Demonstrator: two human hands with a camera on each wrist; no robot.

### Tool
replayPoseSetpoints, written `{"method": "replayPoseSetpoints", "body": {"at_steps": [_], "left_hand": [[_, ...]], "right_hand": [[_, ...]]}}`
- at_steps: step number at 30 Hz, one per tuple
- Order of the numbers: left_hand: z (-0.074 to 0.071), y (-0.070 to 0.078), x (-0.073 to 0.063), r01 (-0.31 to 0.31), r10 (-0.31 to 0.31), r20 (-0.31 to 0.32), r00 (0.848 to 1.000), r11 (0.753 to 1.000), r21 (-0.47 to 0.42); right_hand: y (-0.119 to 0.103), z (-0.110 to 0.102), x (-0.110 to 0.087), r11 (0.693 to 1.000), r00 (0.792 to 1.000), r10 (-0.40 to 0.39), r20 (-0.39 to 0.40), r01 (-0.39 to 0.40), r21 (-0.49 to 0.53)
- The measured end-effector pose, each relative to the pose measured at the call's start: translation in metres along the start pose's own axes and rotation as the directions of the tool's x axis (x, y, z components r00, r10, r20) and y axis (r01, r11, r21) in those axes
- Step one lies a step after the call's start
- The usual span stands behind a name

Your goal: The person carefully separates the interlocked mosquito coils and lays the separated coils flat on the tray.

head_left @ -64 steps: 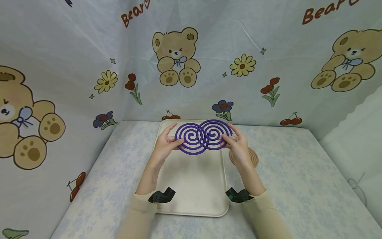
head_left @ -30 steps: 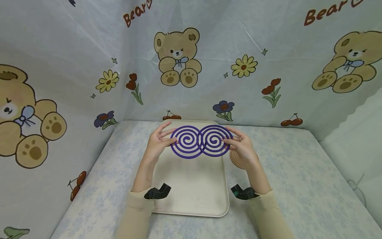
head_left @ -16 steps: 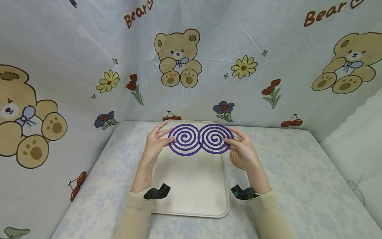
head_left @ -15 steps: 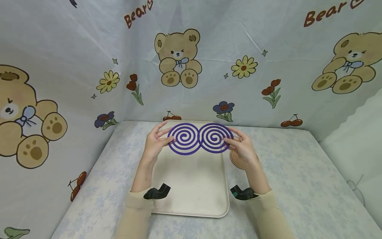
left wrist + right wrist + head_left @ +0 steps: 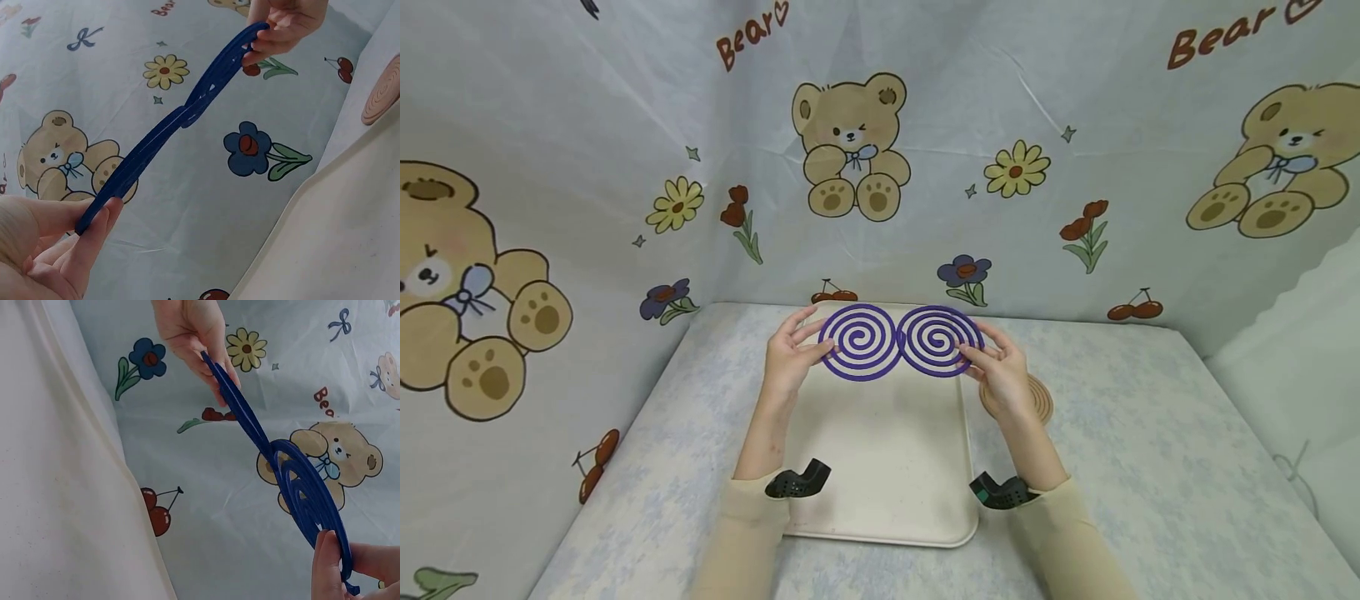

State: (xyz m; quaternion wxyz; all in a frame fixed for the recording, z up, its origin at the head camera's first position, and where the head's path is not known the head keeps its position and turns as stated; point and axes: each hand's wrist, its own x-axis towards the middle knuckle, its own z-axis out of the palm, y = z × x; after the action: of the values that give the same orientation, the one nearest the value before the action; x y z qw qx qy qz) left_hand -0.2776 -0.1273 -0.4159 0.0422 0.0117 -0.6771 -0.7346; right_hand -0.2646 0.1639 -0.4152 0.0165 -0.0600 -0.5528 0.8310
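Observation:
Two purple mosquito coils are held up side by side above the tray. My left hand (image 5: 788, 354) pinches the outer edge of the left coil (image 5: 858, 344) between thumb and fingers. On the other side my right hand (image 5: 1006, 373) grips the right coil (image 5: 937, 341) at its outer edge, thumb in front. Their inner rims meet in a narrow overlap at the middle. Seen nearly edge-on in the left wrist view, the coil in my left hand (image 5: 134, 164) runs up to the other one. The right wrist view shows the right coil's windings (image 5: 306, 490) tilted.
A cream rectangular tray (image 5: 883, 467) lies on the pale blue mottled table (image 5: 1135, 467). A tan spiral disc (image 5: 1042, 400) rests right of the tray, partly behind my right wrist. A bear-print cloth (image 5: 925, 158) hangs behind the table.
The two coils overlapped broadly at first; they have been drawn apart sideways, so only their rims meet now. My left hand shifted left. My right hand moved right, then slightly back left.

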Motion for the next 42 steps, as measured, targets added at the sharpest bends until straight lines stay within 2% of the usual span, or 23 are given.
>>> {"method": "replayPoseSetpoints", "body": {"at_steps": [5, 8, 12, 16, 20, 26, 30, 38, 42], "left_hand": [[0.0, -0.004, 0.001, 0.024, -0.027, 0.07, 0.997, 0.999, 0.036], [0.002, -0.008, 0.002, 0.037, -0.04, 0.058, 0.998, 0.998, 0.045], [0.002, -0.016, 0.008, 0.038, -0.038, -0.011, 0.999, 0.998, 0.04], [0.0, -0.031, 0.015, 0.041, -0.037, -0.105, 0.994, 0.999, 0.035], [-0.003, -0.049, 0.023, 0.027, -0.02, -0.181, 0.983, 0.999, 0.04], [-0.008, -0.068, 0.03, 0.015, 0.019, -0.274, 0.961, 0.993, 0.121], [-0.011, -0.078, 0.033, 0.019, 0.026, -0.312, 0.95, 0.99, 0.139], [-0.012, -0.105, 0.034, -0.01, 0.041, -0.4, 0.916, 0.997, 0.08], [-0.01, -0.109, 0.034, -0.034, 0.068, -0.404, 0.912, 0.995, 0.091]], "right_hand": [[0.002, -0.002, 0.002, 1.0, 0.999, 0.02, -0.028, -0.019, 0.017], [0.003, -0.003, 0.004, 0.999, 0.998, 0.03, -0.054, -0.029, 0.014], [0.003, -0.004, 0.007, 0.999, 0.995, 0.047, -0.091, -0.046, 0.017], [0.005, -0.005, 0.009, 0.998, 0.992, 0.056, -0.111, -0.055, 0.017], [0.006, -0.005, 0.009, 0.998, 0.992, 0.058, -0.116, -0.056, 0.015], [0.009, -0.004, 0.01, 0.999, 0.991, 0.041, -0.128, -0.04, 0.007], [0.012, -0.002, 0.011, 0.999, 0.99, 0.045, -0.135, -0.044, 0.009], [0.018, -0.004, 0.014, 0.998, 0.986, 0.062, -0.156, -0.064, -0.005], [0.023, -0.005, 0.016, 0.998, 0.985, 0.061, -0.159, -0.064, -0.013]]}}
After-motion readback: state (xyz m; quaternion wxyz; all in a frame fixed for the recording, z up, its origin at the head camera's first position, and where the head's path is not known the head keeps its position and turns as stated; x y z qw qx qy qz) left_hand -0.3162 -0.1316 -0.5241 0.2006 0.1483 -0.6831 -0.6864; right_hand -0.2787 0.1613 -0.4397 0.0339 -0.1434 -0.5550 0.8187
